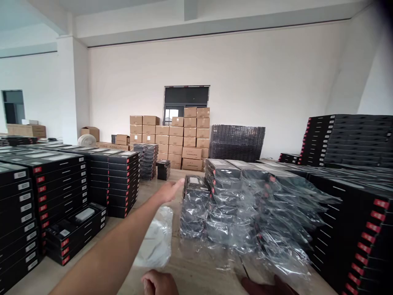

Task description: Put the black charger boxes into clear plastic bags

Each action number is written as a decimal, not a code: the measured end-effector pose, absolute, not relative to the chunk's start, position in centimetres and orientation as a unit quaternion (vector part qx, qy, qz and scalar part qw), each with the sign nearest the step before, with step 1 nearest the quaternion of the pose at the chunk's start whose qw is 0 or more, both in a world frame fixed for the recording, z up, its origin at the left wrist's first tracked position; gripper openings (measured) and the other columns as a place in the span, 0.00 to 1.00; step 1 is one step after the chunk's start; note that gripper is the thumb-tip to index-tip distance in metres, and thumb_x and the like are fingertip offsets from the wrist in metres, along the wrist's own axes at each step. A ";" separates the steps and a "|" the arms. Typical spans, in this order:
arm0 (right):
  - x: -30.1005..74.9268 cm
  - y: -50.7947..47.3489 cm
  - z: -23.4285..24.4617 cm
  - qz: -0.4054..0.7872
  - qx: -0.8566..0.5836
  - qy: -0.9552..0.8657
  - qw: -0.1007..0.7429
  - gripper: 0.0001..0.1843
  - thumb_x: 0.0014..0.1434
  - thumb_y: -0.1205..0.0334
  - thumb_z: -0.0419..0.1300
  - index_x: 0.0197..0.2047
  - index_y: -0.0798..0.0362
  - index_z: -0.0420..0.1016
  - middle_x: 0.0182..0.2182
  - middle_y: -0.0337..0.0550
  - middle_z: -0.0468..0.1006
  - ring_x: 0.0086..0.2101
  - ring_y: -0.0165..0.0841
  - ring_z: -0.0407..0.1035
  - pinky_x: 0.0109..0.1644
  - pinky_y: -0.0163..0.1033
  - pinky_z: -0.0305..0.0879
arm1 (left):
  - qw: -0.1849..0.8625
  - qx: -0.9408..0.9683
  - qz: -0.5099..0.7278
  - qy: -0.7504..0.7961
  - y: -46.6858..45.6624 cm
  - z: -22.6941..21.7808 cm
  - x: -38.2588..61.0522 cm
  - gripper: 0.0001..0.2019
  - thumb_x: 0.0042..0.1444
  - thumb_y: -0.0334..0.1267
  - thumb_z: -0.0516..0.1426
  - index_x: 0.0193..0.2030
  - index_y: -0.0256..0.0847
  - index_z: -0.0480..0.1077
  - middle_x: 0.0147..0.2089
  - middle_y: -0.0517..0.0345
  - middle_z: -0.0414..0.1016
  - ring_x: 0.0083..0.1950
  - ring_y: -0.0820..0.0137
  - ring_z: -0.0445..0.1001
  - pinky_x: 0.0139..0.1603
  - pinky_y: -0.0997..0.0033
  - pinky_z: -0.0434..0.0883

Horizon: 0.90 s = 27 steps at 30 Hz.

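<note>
My left hand is stretched far forward over the wooden table, fingers out and open, holding nothing. Its fingertips almost reach the top black box of a low stack wrapped in clear plastic. My right hand sits at the bottom edge, curled into a fist on the table. What its fingers hold, if anything, is hidden. A loose clear plastic bag lies under my left forearm. A darker hand lies flat at the bottom right; I cannot tell whose it is.
Tall stacks of black boxes with red labels stand on the left and the right. Brown cartons and dark crates are piled against the far wall. A small black stack stands mid-table.
</note>
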State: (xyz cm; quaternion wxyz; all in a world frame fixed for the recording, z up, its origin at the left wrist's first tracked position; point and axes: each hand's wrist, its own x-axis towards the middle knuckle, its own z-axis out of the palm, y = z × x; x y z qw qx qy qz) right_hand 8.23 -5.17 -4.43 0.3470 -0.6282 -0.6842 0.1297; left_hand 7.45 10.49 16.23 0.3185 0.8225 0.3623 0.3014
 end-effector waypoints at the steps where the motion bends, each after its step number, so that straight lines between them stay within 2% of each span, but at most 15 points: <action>1: 8.1 -5.2 -4.4 0.123 -0.632 -0.682 0.347 0.13 0.52 0.67 0.55 0.34 0.46 0.82 0.26 0.38 0.83 0.25 0.32 0.74 0.29 0.30 0.59 | 0.288 0.829 0.292 0.380 11.3 16.2 5.6 0.35 0.55 0.65 0.46 0.44 0.32 0.74 0.33 0.48 0.79 0.31 0.65 0.75 0.32 0.71 0.67; 3: 7.8 -5.3 -4.1 0.113 -0.642 -0.679 0.339 0.13 0.51 0.67 0.55 0.31 0.47 0.82 0.24 0.39 0.83 0.23 0.32 0.72 0.27 0.31 0.57 | 0.212 0.840 0.265 0.423 12.8 15.7 0.9 0.29 0.52 0.63 0.53 0.35 0.34 0.76 0.34 0.47 0.79 0.38 0.60 0.75 0.39 0.68 0.67; 5: 7.6 -5.4 -3.6 0.104 -0.643 -0.679 0.338 0.12 0.51 0.67 0.55 0.28 0.48 0.81 0.22 0.39 0.82 0.22 0.31 0.71 0.26 0.31 0.55 | 0.134 0.840 0.234 0.470 13.7 14.8 -4.3 0.23 0.54 0.56 0.54 0.28 0.36 0.76 0.33 0.46 0.78 0.41 0.56 0.74 0.44 0.63 0.66; 7: 7.4 -5.7 -2.9 0.104 -0.638 -0.680 0.346 0.13 0.51 0.66 0.55 0.26 0.48 0.81 0.22 0.39 0.81 0.23 0.31 0.70 0.27 0.32 0.54 | 0.067 0.837 0.205 0.503 13.6 13.4 -9.1 0.17 0.55 0.49 0.54 0.30 0.38 0.76 0.38 0.46 0.77 0.45 0.55 0.73 0.49 0.60 0.65; 10: 7.4 -6.3 -1.7 0.127 -0.627 -0.675 0.366 0.14 0.52 0.67 0.53 0.26 0.49 0.81 0.22 0.38 0.81 0.23 0.31 0.70 0.27 0.31 0.54 | -0.008 0.831 0.169 0.530 12.1 10.8 -14.4 0.13 0.52 0.45 0.56 0.34 0.38 0.77 0.45 0.45 0.75 0.52 0.54 0.69 0.54 0.59 0.63; 11: 7.3 -6.5 -1.3 0.133 -0.625 -0.673 0.373 0.14 0.52 0.67 0.53 0.26 0.49 0.81 0.22 0.38 0.81 0.23 0.30 0.70 0.27 0.31 0.55 | -0.026 0.827 0.161 0.537 11.5 10.0 -15.5 0.13 0.52 0.44 0.56 0.37 0.39 0.77 0.46 0.45 0.74 0.53 0.54 0.68 0.55 0.59 0.62; 13: 7.2 -6.8 -0.8 0.137 -0.621 -0.671 0.380 0.15 0.53 0.68 0.52 0.27 0.50 0.81 0.22 0.38 0.80 0.24 0.31 0.70 0.28 0.30 0.56 | -0.054 0.812 0.161 0.559 10.6 8.7 -17.2 0.20 0.54 0.43 0.53 0.50 0.36 0.73 0.52 0.41 0.71 0.56 0.51 0.65 0.57 0.55 0.61; 15: 7.1 -6.9 -0.6 0.134 -0.620 -0.672 0.382 0.15 0.54 0.68 0.51 0.27 0.50 0.80 0.22 0.39 0.80 0.24 0.31 0.70 0.29 0.31 0.57 | -0.077 0.783 0.153 0.598 10.2 7.8 -18.2 0.30 0.55 0.43 0.51 0.62 0.27 0.61 0.61 0.33 0.63 0.62 0.46 0.60 0.59 0.48 0.58; 17: 7.2 -6.8 -0.8 0.138 -0.618 -0.670 0.387 0.15 0.54 0.67 0.51 0.26 0.51 0.79 0.21 0.39 0.79 0.24 0.31 0.69 0.29 0.31 0.57 | -0.081 0.762 0.119 0.631 10.2 7.4 -18.7 0.36 0.52 0.42 0.53 0.65 0.22 0.54 0.67 0.27 0.53 0.66 0.42 0.53 0.62 0.44 0.54; 19: 7.3 -6.4 -1.4 0.146 -0.616 -0.664 0.398 0.15 0.54 0.65 0.51 0.25 0.51 0.79 0.19 0.39 0.78 0.24 0.32 0.69 0.28 0.31 0.57 | -0.070 0.758 0.080 0.643 10.4 7.4 -19.0 0.38 0.46 0.38 0.56 0.65 0.25 0.56 0.70 0.28 0.47 0.70 0.42 0.46 0.64 0.41 0.48; 21: 7.5 -6.0 -2.0 0.155 -0.612 -0.659 0.409 0.15 0.53 0.63 0.51 0.24 0.50 0.79 0.18 0.38 0.77 0.23 0.33 0.69 0.27 0.32 0.57 | -0.048 0.769 0.061 0.634 10.2 7.8 -19.1 0.40 0.41 0.31 0.56 0.65 0.32 0.58 0.70 0.30 0.50 0.70 0.42 0.47 0.65 0.38 0.44; 23: 7.7 -5.7 -2.6 0.163 -0.606 -0.655 0.421 0.15 0.53 0.61 0.51 0.24 0.50 0.79 0.17 0.38 0.76 0.22 0.33 0.68 0.26 0.32 0.56 | -0.026 0.788 0.055 0.613 9.7 8.6 -19.4 0.42 0.39 0.29 0.56 0.66 0.40 0.57 0.67 0.34 0.58 0.68 0.44 0.54 0.65 0.36 0.42; 25: 7.8 -5.5 -2.8 0.172 -0.599 -0.653 0.430 0.15 0.53 0.60 0.52 0.24 0.50 0.79 0.17 0.38 0.76 0.22 0.32 0.67 0.25 0.32 0.56 | -0.008 0.811 0.060 0.582 8.6 9.7 -19.7 0.43 0.39 0.30 0.55 0.67 0.46 0.55 0.64 0.42 0.64 0.66 0.50 0.60 0.67 0.42 0.44; 27: 7.7 -5.4 -2.9 0.177 -0.596 -0.651 0.437 0.15 0.53 0.60 0.52 0.24 0.50 0.79 0.17 0.38 0.76 0.21 0.32 0.66 0.25 0.32 0.56 | 0.094 0.835 0.112 0.531 7.1 10.9 -19.9 0.43 0.40 0.33 0.54 0.68 0.48 0.53 0.62 0.50 0.68 0.63 0.55 0.65 0.66 0.51 0.54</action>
